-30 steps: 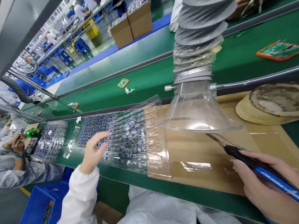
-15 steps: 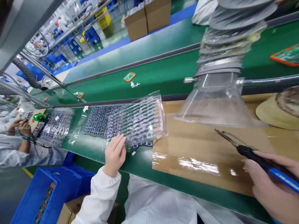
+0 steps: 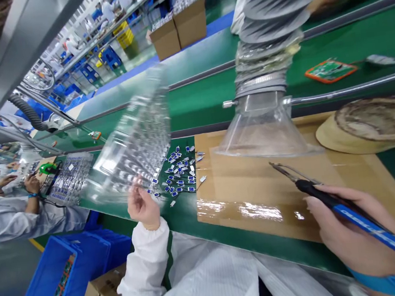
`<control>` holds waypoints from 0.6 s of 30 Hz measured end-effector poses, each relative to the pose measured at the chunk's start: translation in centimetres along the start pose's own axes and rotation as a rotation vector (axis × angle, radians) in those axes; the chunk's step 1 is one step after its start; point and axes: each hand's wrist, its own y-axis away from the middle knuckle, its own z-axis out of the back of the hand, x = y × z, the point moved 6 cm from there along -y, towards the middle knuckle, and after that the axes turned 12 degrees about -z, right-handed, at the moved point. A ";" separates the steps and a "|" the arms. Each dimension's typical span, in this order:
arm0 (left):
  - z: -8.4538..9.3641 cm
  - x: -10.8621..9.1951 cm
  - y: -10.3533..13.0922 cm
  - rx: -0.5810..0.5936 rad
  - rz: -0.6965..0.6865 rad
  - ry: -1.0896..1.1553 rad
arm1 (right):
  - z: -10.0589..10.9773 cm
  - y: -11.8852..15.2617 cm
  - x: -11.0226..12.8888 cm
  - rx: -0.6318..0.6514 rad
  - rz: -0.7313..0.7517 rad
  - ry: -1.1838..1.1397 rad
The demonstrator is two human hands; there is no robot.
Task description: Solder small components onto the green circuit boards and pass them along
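Observation:
My left hand (image 3: 143,205) pinches the lower edge of a clear plastic blister tray (image 3: 132,145), which is tilted up off the bench and blurred by motion. To the right of it, several small parts with blue faces and pale tabs (image 3: 180,183) lie scattered on the green bench top. My right hand (image 3: 357,230) is closed around a blue-and-black-handled tool (image 3: 363,225). Two slim metal prongs meet at the tool's tip, above a brown cardboard sheet (image 3: 237,186); its exact kind cannot be made out.
A clear fume hood (image 3: 262,129) on a grey hose hangs over the cardboard. Right of it stands a round tan container (image 3: 337,131). An orange-edged circuit board (image 3: 330,71) lies on the belt behind. Blue bins (image 3: 39,287) stand lower left; a co-worker's hand (image 3: 32,184) is far left.
My left hand has lifted and tipped the blister tray up toward the left, and the small blue-faced parts now lie loose on the bench. My right hand still grips the tool.

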 end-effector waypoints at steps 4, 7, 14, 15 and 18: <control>-3.4 -1.5 2.0 0.436 -0.180 0.112 | 0.1 0.1 0.2 -0.015 -0.008 0.012; -4.8 -3.3 2.9 0.627 -0.275 0.179 | 0.1 0.0 0.1 -0.013 -0.044 -0.011; -5.7 -4.6 1.3 0.748 -0.381 0.074 | 0.0 -0.2 0.0 0.013 -0.022 0.016; -5.2 -4.5 0.6 0.692 -0.377 0.086 | 0.0 -0.2 -0.1 0.016 -0.020 0.012; -3.5 -4.2 -1.3 0.548 -0.346 0.095 | -0.1 -0.2 -0.6 0.016 -0.049 0.012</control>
